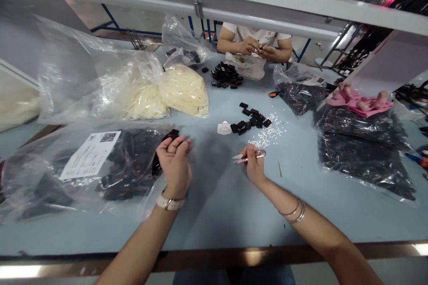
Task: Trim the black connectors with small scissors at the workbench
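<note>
Right hand (254,164) closed around metal scissors (241,157), blades parted, tips toward nine o'clock. From this hand, oblong black blocks (256,121) lie at twelve and white rod-like bits (270,132) scatter at one on the smooth bench (214,222). Left hand (175,162), at nine, fingers curled beside a crinkled clear plastic bag (43,164) of black parts (129,156); from where I stand, I cannot tell whether it grips one.

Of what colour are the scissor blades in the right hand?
Silver; the scissor blades show in the head view.
</note>
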{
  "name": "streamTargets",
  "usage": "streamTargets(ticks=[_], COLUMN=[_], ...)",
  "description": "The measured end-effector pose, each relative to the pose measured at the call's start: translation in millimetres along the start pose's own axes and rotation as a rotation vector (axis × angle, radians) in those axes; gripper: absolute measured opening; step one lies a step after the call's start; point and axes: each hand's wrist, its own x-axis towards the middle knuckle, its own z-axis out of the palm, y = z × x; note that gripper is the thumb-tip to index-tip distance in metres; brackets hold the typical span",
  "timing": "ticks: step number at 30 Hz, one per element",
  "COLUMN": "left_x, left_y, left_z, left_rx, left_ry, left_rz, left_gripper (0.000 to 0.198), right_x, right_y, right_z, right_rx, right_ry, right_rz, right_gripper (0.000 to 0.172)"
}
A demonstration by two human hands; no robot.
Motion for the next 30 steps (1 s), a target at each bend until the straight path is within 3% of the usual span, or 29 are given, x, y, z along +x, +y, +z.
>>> streamTargets(ticks=[2,4,7,9,11,17,20,22,26,28,30], left_x=[-5.2,-13.7,-26.4,-30.7,-30.9,-25.2,-24.2,-23.3,-21.0,-20.8,-21.6], left_y=[-2.4,-1.8,1.4,2.3,1.1,-8.2,-11.4,-11.5,-7.3,-5.1,-3.8], left_z=[0.6,1.8,3.2,3.1,2.3,-0.3,-1.4,-2.0,-2.2,-1.4,-0.3], left_rx=[0.178,0.439,0.827,0.989,1.066,1.107,1.148,1.176,1.194,1.164,1.093], left_ry=[-0.18,-0.458,-0.8,-0.929,-0.987,-0.952,-0.888,-0.772,-0.503,-0.467,-0.509], left_rz=[-0.032,0.012,0.313,0.494,0.574,0.589,0.564,0.539,0.511,0.534,0.585], left_gripper=[0.038,0.031,0.02,0.018,0.019,0.02,0.027,0.04,0.067,0.069,0.063], right_x=[2.7,10.3,30.4,46.1,60.8,87.8,90.3,88.1,76.6,68.1,58.6], right_y=[-3.8,-10.2,-19.5,-22.9,-24.0,-22.3,-21.8,-23.7,-31.6,-33.9,-33.5], right_z=[-3.5,-10.7,-27.0,-37.6,-43.6,-29.9,-21.1,-19.5,-23.4,-26.3,-28.2], right_rx=[-0.1,-0.221,-0.456,-0.674,-0.887,-1.257,-1.353,-1.371,-1.167,-0.951,-0.693], right_ry=[0.032,0.048,-0.004,-0.033,-0.069,-0.425,-0.509,-0.521,-0.41,-0.348,-0.313], right_rz=[-0.137,-0.234,-0.291,-0.291,-0.279,-0.361,-0.386,-0.373,-0.288,-0.231,-0.123], right_gripper=[0.053,0.047,0.034,0.027,0.028,0.036,0.035,0.034,0.045,0.041,0.026])
